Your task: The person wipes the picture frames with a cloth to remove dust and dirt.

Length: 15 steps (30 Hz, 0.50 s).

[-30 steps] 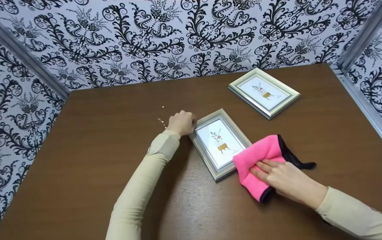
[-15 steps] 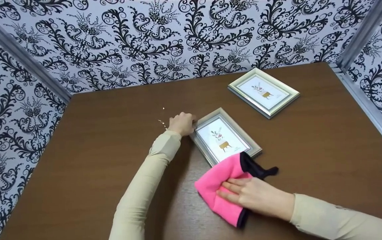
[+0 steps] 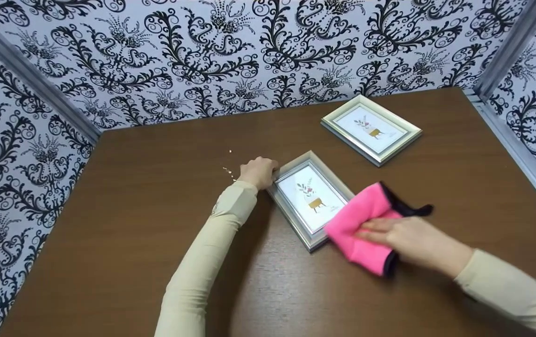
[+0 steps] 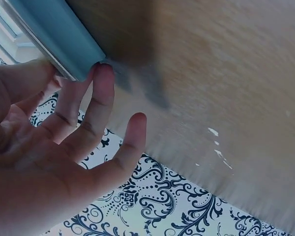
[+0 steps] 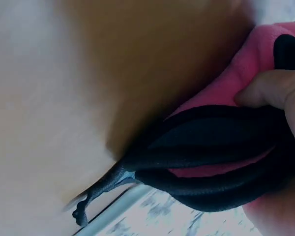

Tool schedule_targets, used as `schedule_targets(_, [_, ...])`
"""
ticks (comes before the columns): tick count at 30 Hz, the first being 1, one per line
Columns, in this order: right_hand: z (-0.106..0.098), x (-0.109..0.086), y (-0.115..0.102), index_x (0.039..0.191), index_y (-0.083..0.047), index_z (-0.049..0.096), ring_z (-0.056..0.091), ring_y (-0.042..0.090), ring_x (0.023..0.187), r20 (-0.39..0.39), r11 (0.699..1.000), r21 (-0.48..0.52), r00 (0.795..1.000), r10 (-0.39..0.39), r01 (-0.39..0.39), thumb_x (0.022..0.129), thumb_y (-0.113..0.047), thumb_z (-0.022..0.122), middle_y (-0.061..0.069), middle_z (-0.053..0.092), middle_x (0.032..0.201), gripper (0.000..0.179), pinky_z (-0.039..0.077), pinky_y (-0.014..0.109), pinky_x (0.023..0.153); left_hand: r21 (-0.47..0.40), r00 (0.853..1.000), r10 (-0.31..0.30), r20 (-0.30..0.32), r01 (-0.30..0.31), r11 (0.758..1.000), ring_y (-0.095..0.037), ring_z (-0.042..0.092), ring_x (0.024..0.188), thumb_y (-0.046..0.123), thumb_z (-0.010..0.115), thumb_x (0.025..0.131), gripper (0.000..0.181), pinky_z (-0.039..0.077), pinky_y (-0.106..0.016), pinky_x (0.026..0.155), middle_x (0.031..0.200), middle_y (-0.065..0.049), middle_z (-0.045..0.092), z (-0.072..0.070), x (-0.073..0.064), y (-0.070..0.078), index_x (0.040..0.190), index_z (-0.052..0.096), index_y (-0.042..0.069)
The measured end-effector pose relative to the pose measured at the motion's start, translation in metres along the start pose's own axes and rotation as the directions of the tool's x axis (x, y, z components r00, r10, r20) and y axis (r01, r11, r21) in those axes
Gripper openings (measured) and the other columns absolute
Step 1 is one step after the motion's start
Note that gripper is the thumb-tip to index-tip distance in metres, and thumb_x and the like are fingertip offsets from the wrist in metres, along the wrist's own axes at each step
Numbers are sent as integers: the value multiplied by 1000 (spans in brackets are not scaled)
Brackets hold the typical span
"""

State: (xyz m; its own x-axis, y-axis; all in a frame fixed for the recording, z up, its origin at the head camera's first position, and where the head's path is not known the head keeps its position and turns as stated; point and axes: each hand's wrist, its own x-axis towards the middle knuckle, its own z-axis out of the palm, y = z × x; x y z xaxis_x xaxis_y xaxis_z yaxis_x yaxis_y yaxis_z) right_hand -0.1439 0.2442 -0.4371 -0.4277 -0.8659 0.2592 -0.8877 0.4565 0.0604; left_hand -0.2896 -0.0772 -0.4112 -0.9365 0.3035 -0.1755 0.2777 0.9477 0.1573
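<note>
My left hand (image 3: 257,172) grips the far left corner of a silver picture frame (image 3: 312,194), which lies face up on the table. In the left wrist view, the thumb and fingers of that hand (image 4: 64,132) pinch the frame's edge (image 4: 69,37), while one finger stands apart from it. My right hand (image 3: 417,241) holds a pink cloth (image 3: 366,203) with black trim over the frame's near right corner, hiding that corner. The right wrist view shows my thumb (image 5: 268,88) against the bunched cloth (image 5: 206,130), its black loop hanging off one end.
A second, paler gold picture frame (image 3: 372,130) lies face up at the back right of the brown table (image 3: 155,210). Small pale marks (image 3: 229,171) show on the tabletop left of my left hand. Patterned walls (image 3: 221,61) enclose the back and sides.
My right hand swept the cloth toward me and left across the frame's near edge, then back right and away to the near right corner. The left hand stayed at its corner.
</note>
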Motion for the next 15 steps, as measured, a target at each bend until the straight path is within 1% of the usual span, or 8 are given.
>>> schedule_targets(1, [-1,-4,5,119,-11,69,64,25,105,9,1000,6,1000,23,-23,56,19,63,7,67,116,70,55,40,74,-2,1000,0,3,0,1000,-38,62,101,8,62,88,14,48,-57,81,109,-13,66,0,0,-1,99,68,13])
schedule_targets(3, [-4,-9,11,119,-12,69,64,25,106,30,998,10,998,63,-63,57,18,65,5,67,117,68,56,41,70,-11,1000,1,-2,-1,1000,-38,62,99,8,62,86,13,49,-57,79,107,-13,66,2,0,-2,97,68,13])
schedule_targets(5, [-6,-10,13,118,-11,69,63,25,107,57,996,13,995,85,-85,62,16,68,6,68,116,63,56,42,71,-23,1000,-1,-18,0,1000,-38,63,97,10,63,87,9,50,-56,77,104,-14,67,3,0,-4,94,67,13])
schedule_targets(7, [-6,-6,9,118,-9,69,63,26,107,78,996,7,993,90,-91,65,14,69,7,68,116,58,56,42,73,-32,999,-4,-33,3,999,-37,63,96,12,62,88,7,49,-56,78,101,-14,67,5,-1,-5,93,68,13])
schedule_targets(8, [-6,-3,6,118,-8,70,64,26,105,78,996,6,993,84,-85,66,13,70,8,68,115,55,55,42,75,-32,999,-5,-36,4,999,-37,63,97,13,62,89,8,48,-56,80,102,-13,67,6,-1,-6,94,68,13])
schedule_targets(10, [-3,5,-3,116,-7,70,65,26,101,51,999,2,997,54,-54,66,12,71,9,69,111,53,55,41,77,-26,999,-6,-40,5,1000,-37,63,98,14,62,90,9,45,-58,83,103,-13,67,7,0,-6,96,68,13])
schedule_targets(14, [4,26,-28,114,-11,70,66,22,97,10,998,-48,999,-37,37,66,6,73,6,70,109,51,55,34,75,-11,1000,-8,-31,7,1000,-37,62,101,12,62,90,12,41,-59,88,108,-12,67,7,1,-4,100,69,13])
schedule_targets(15, [6,32,-35,115,-13,70,66,20,98,11,996,-70,998,-62,62,66,3,73,5,70,109,51,55,32,76,-9,999,-8,-31,8,1000,-36,62,101,12,62,90,12,41,-59,88,108,-12,67,6,1,-4,100,69,13])
